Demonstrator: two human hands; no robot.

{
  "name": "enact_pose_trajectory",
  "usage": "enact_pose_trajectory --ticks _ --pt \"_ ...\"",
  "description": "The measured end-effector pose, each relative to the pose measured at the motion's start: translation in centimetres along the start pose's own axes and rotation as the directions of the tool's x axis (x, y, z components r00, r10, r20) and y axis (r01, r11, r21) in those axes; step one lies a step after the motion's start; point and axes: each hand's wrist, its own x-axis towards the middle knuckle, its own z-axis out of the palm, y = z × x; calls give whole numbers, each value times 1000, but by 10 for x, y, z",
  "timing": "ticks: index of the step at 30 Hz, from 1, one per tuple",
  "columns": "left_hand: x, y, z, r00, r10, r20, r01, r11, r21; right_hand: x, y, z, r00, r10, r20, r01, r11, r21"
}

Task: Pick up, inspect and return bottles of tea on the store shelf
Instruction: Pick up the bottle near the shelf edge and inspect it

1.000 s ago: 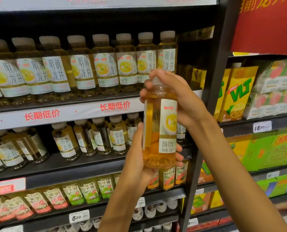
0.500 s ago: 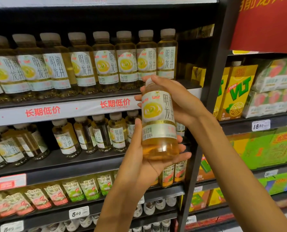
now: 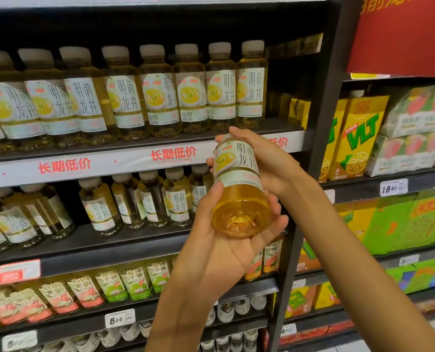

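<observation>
Head view: bottle [image 3: 239, 189] tilted, base near camera.
Left hand [image 3: 226, 240]: fingers curled under base.
Right hand [image 3: 269, 161]: fingers wrapped round top.

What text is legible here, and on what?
"明前龙井": held tea bottle and top-shelf bottles
"长期低价": shelf strip
"VLT": yellow carton
"18.80": price tag
"600": lower tag
Fine label print: blurred.

top-shelf tea bottles [image 3: 158, 90]: 9 | held bottle [image 3: 239, 184]: 1 | hands [image 3: 219, 247]: 2 | VLT cartons [image 3: 358, 138]: 2
</observation>
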Motion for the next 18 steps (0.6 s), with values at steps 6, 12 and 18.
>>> enact_pose_trajectory --ticks 6,12,18 --pt "-1 -4 -10 984 39 -177 50 878 476 0 -11 6 980 -190 58 194 978 -79" --pt "5 5 -14 962 230 -144 21 467 884 -7 -18 9 910 -382 161 414 859 -300" --pt "17 2 -31 902 429 -45 -140 388 911 -28 -21 7 862 -420 284 505 657 -560"
